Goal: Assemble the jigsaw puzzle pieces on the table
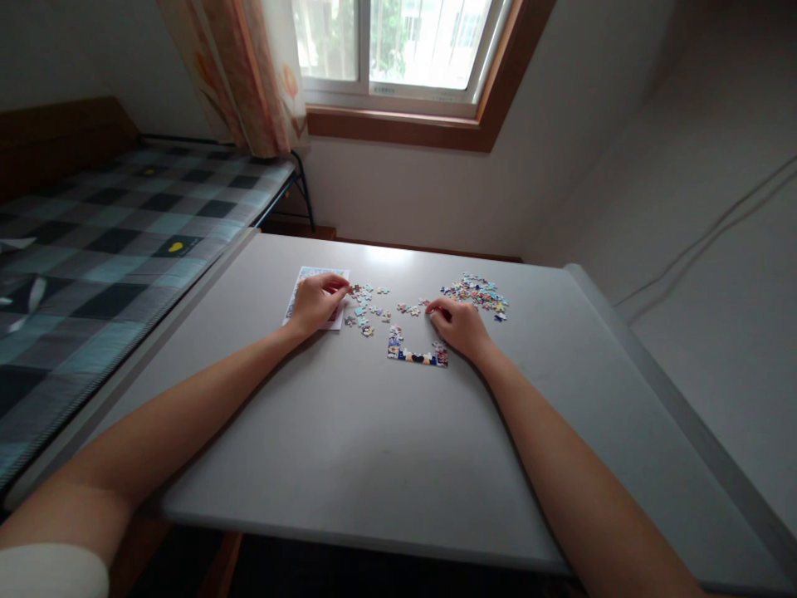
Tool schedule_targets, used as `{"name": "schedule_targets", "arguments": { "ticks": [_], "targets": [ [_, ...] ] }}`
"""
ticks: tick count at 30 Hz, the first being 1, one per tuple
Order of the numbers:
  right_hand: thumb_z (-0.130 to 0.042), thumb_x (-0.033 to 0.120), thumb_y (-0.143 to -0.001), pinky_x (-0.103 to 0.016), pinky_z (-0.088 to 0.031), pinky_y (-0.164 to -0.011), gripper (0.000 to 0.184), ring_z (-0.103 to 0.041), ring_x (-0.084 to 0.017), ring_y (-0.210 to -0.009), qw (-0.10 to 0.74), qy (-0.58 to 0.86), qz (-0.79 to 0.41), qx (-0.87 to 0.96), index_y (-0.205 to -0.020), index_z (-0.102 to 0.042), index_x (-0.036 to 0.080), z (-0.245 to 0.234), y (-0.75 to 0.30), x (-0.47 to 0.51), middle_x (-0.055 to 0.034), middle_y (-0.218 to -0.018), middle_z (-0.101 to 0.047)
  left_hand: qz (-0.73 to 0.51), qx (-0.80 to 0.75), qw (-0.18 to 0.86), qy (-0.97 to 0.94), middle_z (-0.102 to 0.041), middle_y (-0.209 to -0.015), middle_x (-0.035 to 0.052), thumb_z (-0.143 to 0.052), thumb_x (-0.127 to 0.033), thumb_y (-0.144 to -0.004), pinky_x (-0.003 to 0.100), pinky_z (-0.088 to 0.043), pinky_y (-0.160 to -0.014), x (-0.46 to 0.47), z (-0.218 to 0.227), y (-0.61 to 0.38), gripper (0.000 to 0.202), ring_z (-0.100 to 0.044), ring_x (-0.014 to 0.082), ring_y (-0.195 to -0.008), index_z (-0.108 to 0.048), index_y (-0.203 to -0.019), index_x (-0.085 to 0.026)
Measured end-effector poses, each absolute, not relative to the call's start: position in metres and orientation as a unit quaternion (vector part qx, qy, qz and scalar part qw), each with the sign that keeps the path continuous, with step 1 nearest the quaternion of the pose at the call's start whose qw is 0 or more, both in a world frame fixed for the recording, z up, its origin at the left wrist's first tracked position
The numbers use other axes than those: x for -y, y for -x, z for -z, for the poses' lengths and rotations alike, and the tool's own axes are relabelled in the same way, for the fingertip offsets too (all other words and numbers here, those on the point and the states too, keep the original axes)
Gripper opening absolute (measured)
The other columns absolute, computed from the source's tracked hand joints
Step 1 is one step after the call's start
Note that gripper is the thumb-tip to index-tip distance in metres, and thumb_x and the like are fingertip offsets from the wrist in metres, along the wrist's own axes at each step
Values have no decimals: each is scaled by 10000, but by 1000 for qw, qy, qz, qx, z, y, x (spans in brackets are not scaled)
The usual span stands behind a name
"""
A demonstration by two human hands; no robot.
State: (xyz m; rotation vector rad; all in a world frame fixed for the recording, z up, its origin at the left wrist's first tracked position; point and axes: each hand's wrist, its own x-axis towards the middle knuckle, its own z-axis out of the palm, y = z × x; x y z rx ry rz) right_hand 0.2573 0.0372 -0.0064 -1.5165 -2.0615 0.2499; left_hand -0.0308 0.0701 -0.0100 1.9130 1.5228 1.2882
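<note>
My left hand (316,301) rests over a printed picture sheet (296,306), its fingers pinched at a small brown jigsaw piece (354,289) on the edge of a loose group of jigsaw pieces (361,313). My right hand (462,327) is closed, thumb and fingertips together beside a short row of pieces (408,310); whatever lies between them is too small to make out. Just below and left of it sits a partly joined jigsaw (417,359), a U-shaped border with a left side, a bottom edge and part of a right side.
A larger heap of jigsaw pieces (476,291) lies beyond my right hand. The grey-white table (374,448) has raised side edges. A bed with a checked cover (149,216) stands along the left, and a window (411,50) with a curtain (240,75) is ahead.
</note>
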Motion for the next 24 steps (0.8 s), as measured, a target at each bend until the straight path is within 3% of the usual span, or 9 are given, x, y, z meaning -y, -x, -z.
{"name": "schedule_targets", "arguments": {
  "ticks": [15,24],
  "targets": [
    [-496,203,-788,-266,-414,-647,226,-597,-162,-621,281,567,-89,769,-830,-717,221,9,-258,-38,-26,-730,-709,-454,-545,187,-680,-723,-745,40,-646,-311,-747,269,-513,-643,-71,12,31,161,-655,156,-651,-729,-785,-178],
    [-500,202,-778,-258,-410,-627,217,-585,-145,-611,302,565,-116,759,-824,-712,211,6,-257,-37,-25,-768,-719,-406,-515,154,-739,-729,-776,21,-641,-280,-764,286,-496,-748,-65,7,29,117,-669,172,-744,-725,-794,-204]
  ]
}}
